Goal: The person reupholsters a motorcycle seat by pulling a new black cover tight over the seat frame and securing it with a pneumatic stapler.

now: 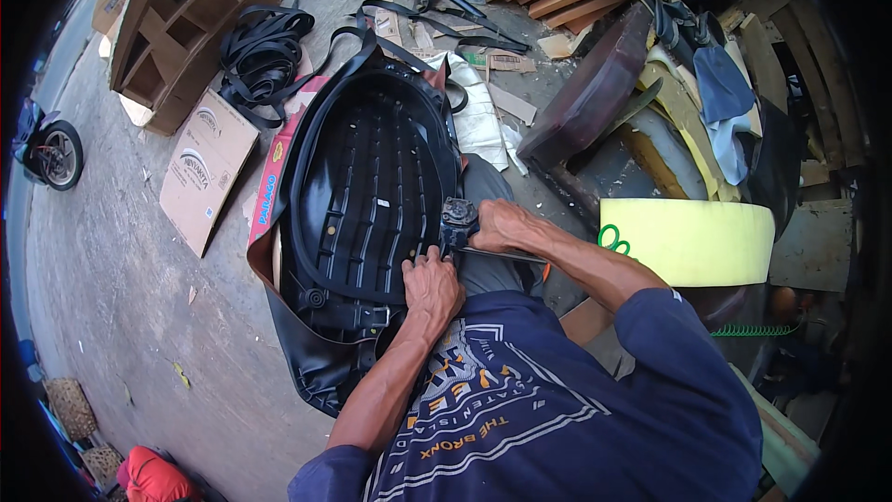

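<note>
Left hand [433, 290] nearest, lower centre of frame: fingers bent over right edge of black seat base [367, 181]; whether it grips cover [311, 358] cannot be told. Right hand [502, 225] just beyond, closed around dark tool [457, 214] at same edge. Judged best: tool square to edge, left fingers pressing cover snug yet clear of tool. Seat base lies hollow side up, left of right hand, mostly beyond left hand. Farther, upper left: black straps [260, 60].
</note>
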The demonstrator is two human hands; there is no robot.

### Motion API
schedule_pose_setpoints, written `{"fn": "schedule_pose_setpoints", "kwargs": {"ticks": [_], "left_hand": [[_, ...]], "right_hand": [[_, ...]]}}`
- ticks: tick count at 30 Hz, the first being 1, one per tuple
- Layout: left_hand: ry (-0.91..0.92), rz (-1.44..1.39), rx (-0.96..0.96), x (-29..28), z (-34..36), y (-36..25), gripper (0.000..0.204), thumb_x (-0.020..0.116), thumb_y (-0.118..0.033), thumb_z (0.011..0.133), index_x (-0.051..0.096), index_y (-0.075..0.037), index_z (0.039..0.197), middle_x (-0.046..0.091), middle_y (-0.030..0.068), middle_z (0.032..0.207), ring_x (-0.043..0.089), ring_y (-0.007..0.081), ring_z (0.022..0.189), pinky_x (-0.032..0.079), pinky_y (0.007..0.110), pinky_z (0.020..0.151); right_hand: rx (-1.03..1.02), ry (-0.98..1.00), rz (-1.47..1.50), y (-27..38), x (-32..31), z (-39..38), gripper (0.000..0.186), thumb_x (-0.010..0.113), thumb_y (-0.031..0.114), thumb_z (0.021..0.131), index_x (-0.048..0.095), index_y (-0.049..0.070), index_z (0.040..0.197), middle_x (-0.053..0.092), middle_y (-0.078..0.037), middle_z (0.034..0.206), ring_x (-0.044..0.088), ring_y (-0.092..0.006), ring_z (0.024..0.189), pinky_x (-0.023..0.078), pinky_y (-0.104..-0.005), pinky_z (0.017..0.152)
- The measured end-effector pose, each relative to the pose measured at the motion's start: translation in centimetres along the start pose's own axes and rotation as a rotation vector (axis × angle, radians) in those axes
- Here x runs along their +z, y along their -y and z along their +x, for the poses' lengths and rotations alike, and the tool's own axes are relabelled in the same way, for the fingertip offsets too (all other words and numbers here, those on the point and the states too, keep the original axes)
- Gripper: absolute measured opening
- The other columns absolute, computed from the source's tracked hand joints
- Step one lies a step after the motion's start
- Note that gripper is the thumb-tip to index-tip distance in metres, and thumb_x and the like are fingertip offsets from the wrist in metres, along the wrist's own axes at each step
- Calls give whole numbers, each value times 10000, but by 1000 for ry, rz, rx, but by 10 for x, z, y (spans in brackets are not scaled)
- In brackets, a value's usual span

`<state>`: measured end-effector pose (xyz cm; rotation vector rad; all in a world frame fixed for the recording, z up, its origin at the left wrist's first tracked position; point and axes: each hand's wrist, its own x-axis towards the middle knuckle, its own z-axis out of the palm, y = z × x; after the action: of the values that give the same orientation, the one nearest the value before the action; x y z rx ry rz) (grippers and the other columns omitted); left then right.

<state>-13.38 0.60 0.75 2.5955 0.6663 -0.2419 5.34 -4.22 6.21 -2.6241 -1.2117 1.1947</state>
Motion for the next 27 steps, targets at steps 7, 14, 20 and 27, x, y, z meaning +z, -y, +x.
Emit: {"fn": "schedule_pose_setpoints", "kwargs": {"ticks": [7, 14, 20, 27], "left_hand": [[-16, 21, -4, -2, 0, 1, 191, 630, -181, 851, 764, -49, 889, 629, 135, 1041, 649, 313, 963, 439, 458, 834], [95, 117, -33, -1, 10, 2, 392, 791, -375, 703, 771, -124, 1004, 617, 147, 1136, 652, 332, 1046, 479, 466, 867], [197, -45, -73, -41, 35, -18, 439, 801, -420, 751, 778, -146, 1093, 632, 222, 1235, 676, 416, 1060, 552, 498, 885], [-63, -191, 26, -24, 75, -53, 543, 742, -444, 844, 675, 36, 1089, 652, 280, 1060, 678, 457, 952, 563, 489, 823]], "right_hand": [[29, 129, -122, 23, -15, 20, 420, 637, 236, 727, 725, -104, 958, 689, -351, 957, 712, -445, 949, 562, -475, 829], [20, 128, -121, 17, -6, 29, 432, 636, 243, 738, 724, -96, 991, 691, -341, 1012, 709, -432, 987, 562, -474, 847], [84, -19, 137, -42, -30, -18, 455, 717, 336, 693, 698, -99, 828, 699, -199, 761, 688, -270, 686, 535, -408, 628], [295, -373, 411, -85, -34, -75, 553, 711, 356, 688, 703, -86, 1021, 720, -278, 968, 718, -370, 925, 544, -426, 850]]}}
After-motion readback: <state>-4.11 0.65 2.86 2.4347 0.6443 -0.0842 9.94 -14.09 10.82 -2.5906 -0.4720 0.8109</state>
